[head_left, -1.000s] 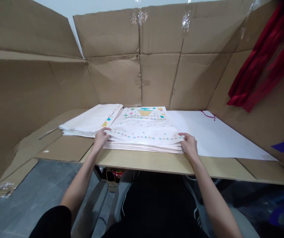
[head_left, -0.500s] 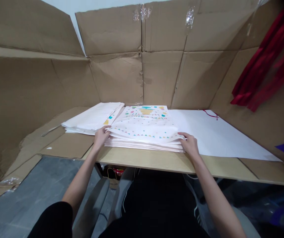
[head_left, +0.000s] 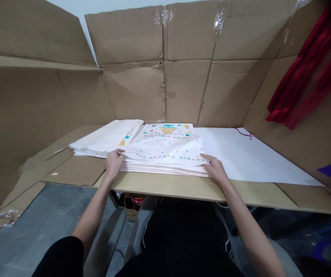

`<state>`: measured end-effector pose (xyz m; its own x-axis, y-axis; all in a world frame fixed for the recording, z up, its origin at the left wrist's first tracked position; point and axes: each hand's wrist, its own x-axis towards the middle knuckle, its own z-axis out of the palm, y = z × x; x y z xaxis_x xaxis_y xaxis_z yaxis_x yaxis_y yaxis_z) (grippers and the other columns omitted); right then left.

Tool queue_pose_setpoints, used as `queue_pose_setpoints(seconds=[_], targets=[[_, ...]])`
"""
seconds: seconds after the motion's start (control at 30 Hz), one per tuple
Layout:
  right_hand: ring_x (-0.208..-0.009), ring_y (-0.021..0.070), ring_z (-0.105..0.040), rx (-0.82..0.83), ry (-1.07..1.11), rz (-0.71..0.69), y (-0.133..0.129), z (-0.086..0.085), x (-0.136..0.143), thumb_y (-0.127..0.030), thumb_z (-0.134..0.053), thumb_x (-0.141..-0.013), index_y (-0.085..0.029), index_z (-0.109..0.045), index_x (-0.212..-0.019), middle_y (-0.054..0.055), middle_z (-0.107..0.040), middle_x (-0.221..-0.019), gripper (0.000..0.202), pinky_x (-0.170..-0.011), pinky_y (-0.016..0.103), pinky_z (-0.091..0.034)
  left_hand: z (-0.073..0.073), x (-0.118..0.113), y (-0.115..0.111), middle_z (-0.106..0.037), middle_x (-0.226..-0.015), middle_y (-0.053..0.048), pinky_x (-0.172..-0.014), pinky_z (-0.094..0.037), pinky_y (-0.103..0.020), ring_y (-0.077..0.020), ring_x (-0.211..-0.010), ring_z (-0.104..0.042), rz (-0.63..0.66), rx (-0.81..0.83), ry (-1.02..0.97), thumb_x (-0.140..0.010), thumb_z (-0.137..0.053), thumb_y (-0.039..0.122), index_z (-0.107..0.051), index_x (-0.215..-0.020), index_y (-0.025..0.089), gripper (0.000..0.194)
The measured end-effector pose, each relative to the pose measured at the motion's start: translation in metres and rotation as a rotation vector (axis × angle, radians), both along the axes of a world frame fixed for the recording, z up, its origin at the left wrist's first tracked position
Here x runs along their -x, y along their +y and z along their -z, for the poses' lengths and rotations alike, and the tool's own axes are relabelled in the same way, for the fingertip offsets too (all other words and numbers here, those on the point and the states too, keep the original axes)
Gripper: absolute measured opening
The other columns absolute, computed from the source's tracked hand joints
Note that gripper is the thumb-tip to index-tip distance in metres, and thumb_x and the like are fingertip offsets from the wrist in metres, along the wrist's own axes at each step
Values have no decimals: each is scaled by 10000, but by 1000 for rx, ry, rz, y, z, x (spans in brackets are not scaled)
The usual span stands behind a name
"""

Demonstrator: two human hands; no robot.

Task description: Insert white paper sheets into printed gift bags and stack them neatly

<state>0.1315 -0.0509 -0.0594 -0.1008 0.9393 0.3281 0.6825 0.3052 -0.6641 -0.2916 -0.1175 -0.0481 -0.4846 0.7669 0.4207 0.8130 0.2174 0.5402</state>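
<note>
A stack of white sheets (head_left: 165,168) lies in front of me on the table. Its top sheet (head_left: 165,148) is printed with a cake, "HAPPY BIRTHDAY" and a row of small coloured triangles; whether it is paper or thin plastic I cannot tell. My left hand (head_left: 114,161) pinches the near left corner of this printed sheet. At the near right corner, my right hand (head_left: 215,168) grips it between thumb and fingers. The near edge is slightly lifted and the sheet ripples in the middle.
A second pile of white sheets (head_left: 104,138) sits to the left on cardboard. White paper (head_left: 249,157) covers the table's right side, with a thin red cord (head_left: 243,133) at its back. Cardboard walls (head_left: 133,88) surround the table; red ribbons (head_left: 301,73) hang at right.
Both hands have kept hold of the printed sheet. My right hand has shifted slightly left, and the sheet now bulges more toward its right side.
</note>
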Motion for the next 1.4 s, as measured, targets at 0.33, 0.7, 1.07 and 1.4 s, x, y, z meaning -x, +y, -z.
queue_pose_setpoints(seconds=[0.33,0.7,1.07,1.4], targets=[[-1031,242,-585,16,121,167,-2,-3,-4,-107,-496,-669,-147,-666,-1152,71,-629,-1144,513,-950,340,-440,-2,-4,-5,-693,-879,-83,-806,-439,-313,-247,-841,-614,55,5,42,-726,-392,220,-701,-1039,159,444],[-1053,233,-563,19,124,107,1,2,-3,-181,-504,-670,-142,-675,-1132,72,-611,-1180,494,-967,333,-408,1,5,-3,-684,-1012,-112,-869,-431,-335,-261,-933,-607,69,22,30,-739,-367,219,-690,-1086,124,483],[-618,175,-493,-30,267,122,-1,3,7,-225,-395,-526,-135,-685,-1017,16,-574,-664,577,-585,260,-378,10,11,8,-513,-645,2,-543,-383,-237,-155,-570,-503,78,-47,-241,-615,-431,176,-579,-1180,129,586],[-606,185,-495,-70,125,147,-6,-3,10,-211,-400,-551,-146,-663,-1031,3,-531,-608,551,-605,265,-372,6,9,6,-567,-687,-9,-509,-359,-214,-131,-531,-500,79,-19,-316,-604,-431,171,-618,-1115,141,545]])
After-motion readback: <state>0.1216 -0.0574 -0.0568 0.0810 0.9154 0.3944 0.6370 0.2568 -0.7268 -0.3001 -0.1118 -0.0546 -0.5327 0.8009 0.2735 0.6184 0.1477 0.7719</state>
